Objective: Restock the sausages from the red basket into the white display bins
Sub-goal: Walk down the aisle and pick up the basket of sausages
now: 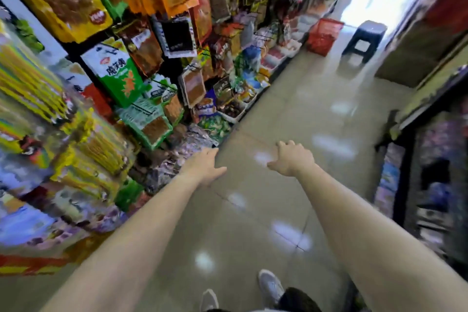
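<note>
At the far end of the aisle floor the red basket (323,36) stands beside a dark stool (364,39), its contents too blurred to tell; white display bins (278,54) line the shelf foot nearby. Both the left hand (202,166) and right hand (293,158) reach forward empty, fingers loosely spread, touching nothing; the hanging packets (114,71) on the left are smeared.

A dark plastic stool (365,39) stands on the glossy floor (291,99); hanging snack packets (111,71) crowd the left shelves, blurred.
</note>
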{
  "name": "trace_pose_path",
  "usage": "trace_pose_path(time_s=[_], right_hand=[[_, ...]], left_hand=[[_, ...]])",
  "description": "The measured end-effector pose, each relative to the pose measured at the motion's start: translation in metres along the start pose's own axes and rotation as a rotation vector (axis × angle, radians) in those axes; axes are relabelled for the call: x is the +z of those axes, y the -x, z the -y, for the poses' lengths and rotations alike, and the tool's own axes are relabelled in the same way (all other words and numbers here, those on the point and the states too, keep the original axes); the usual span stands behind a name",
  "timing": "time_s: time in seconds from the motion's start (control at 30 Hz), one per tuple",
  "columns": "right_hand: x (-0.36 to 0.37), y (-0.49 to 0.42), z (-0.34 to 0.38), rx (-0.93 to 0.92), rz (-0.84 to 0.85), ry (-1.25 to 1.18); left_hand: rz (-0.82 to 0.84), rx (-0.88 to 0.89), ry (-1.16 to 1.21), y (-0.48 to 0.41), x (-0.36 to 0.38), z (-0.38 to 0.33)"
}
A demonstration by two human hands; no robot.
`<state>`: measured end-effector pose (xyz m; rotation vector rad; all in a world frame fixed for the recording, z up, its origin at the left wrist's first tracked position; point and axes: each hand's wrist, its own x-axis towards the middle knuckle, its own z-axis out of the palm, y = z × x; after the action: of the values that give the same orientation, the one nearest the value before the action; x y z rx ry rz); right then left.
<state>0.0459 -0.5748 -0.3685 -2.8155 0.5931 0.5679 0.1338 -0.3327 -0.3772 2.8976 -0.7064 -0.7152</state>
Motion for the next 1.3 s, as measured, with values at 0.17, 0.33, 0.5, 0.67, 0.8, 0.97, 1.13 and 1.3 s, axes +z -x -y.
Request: trace_pose_path(time_s=[0.17,0.33,0.5,0.67,0.8,0.97,1.13,1.3], right_hand=[[0.033,0.037,-0.023,0.195,0.013,-0.069],[0.046,0.07,-0.058,0.346,-0.007,-0.124],[0.038,0.08,-0.111,0.451,-0.048,-0.192],[0.017,0.063,-0.172,0.487,-0.073,-0.263],[-0.011,0.038,-0.21,0.466,-0.095,-0.279],[-0.051,-0.011,-0.245,0.431,-0.095,-0.258],[-0.084,-0.08,-0.268,0.397,-0.093,-0.213],[-0.122,-0.173,-0.29,0.394,-0.048,-0.163]], left_hand=[[0.041,0.153,-0.047,-0.022,0.017,-0.016],[0.109,0.289,-0.095,-0.038,0.021,-0.055],[0.123,0.417,-0.134,-0.055,0.02,-0.122],[0.094,0.473,-0.171,-0.079,0.005,-0.194],[0.058,0.462,-0.176,-0.105,-0.017,-0.235],[0.039,0.441,-0.163,-0.15,-0.042,-0.271],[0.028,0.423,-0.153,-0.221,-0.066,-0.294],[0.049,0.411,-0.136,-0.321,-0.094,-0.304]])
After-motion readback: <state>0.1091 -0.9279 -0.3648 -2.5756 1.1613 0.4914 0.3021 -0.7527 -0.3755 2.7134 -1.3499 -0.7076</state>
